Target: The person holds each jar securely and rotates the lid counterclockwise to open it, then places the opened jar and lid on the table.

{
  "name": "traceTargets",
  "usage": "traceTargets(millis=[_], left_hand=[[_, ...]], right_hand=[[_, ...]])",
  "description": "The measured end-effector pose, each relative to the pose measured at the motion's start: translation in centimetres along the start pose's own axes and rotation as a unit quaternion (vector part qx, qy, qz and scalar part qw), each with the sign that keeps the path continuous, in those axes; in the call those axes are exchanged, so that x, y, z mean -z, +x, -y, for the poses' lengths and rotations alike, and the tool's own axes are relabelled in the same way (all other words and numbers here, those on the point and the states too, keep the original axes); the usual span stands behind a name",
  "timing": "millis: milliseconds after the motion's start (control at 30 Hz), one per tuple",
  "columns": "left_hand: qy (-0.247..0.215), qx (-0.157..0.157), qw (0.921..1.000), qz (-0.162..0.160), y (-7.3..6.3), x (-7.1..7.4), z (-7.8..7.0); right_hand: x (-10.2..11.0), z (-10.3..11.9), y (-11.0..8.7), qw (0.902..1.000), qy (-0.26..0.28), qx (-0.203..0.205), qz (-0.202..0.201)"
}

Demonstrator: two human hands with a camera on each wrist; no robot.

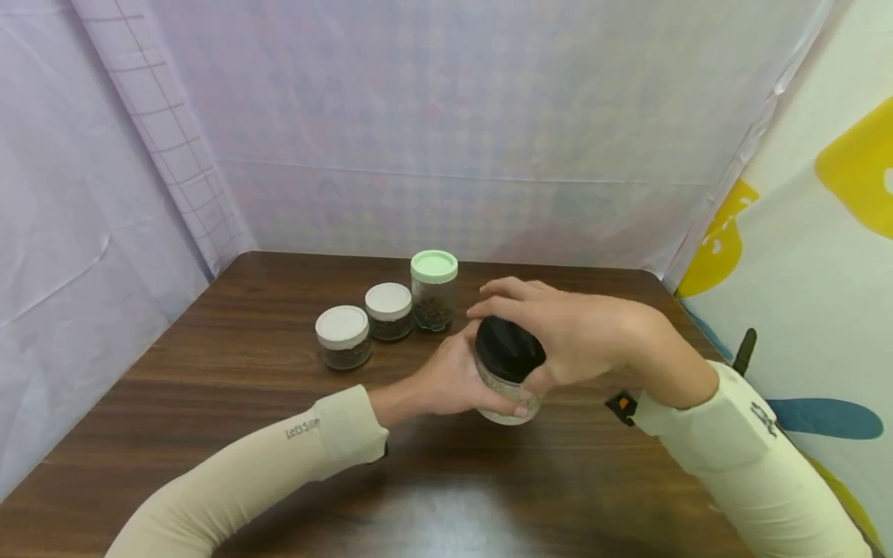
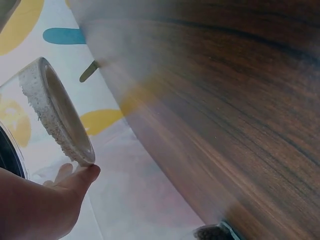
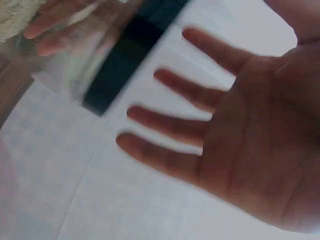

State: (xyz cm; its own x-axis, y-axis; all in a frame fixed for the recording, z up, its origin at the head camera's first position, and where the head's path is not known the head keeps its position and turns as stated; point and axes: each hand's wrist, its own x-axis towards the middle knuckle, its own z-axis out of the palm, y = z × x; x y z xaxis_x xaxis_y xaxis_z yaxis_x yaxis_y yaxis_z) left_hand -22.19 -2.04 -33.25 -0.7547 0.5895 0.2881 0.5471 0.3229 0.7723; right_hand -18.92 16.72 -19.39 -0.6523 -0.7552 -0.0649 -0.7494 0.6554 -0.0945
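My left hand (image 1: 453, 376) grips a clear jar (image 1: 509, 403) with a black lid (image 1: 505, 349), raised off the table. Pale, crumbly stuff lies at the jar's bottom, and the left wrist view shows the jar's base (image 2: 67, 115) with the left hand's fingers (image 2: 82, 177) around its side. Over the lid is my right hand (image 1: 586, 329). In the right wrist view, the right hand's fingers (image 3: 170, 125) are spread and nearly straight, with a gap between them and the black lid (image 3: 135, 55).
Left of the held jar stand two low jars with white lids (image 1: 342, 325) (image 1: 388, 301) and a taller jar with a light green lid (image 1: 434, 267), all with dark contents. They stand on a brown wooden table (image 1: 230, 325). Cloth walls (image 1: 453, 116) surround it.
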Motion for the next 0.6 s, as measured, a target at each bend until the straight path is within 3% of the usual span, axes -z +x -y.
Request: traceTargets(millis=[100,233,300,433,600], left_hand=[[0.011,0.008,0.9999,-0.009,-0.1,0.0,0.1],[0.018,0.034,0.9989,-0.027,-0.2,-0.1,0.0],[0.02,0.051,0.998,-0.033,-0.2,-0.1,-0.1],[0.029,0.073,0.9963,-0.035,-0.2,-0.1,-0.4],[0.044,0.069,0.996,-0.036,0.0,0.1,-0.4]], right_hand=[[0.1,0.6,0.0,0.9952,-0.04,-0.079,-0.042],[-0.3,1.1,0.5,0.9749,-0.093,-0.188,-0.075],[-0.6,1.2,0.8,0.9669,-0.107,-0.219,-0.075],[-1.3,1.1,1.3,0.9649,-0.112,-0.233,-0.043],[-1.9,1.0,1.8,0.9679,-0.123,-0.219,-0.009]])
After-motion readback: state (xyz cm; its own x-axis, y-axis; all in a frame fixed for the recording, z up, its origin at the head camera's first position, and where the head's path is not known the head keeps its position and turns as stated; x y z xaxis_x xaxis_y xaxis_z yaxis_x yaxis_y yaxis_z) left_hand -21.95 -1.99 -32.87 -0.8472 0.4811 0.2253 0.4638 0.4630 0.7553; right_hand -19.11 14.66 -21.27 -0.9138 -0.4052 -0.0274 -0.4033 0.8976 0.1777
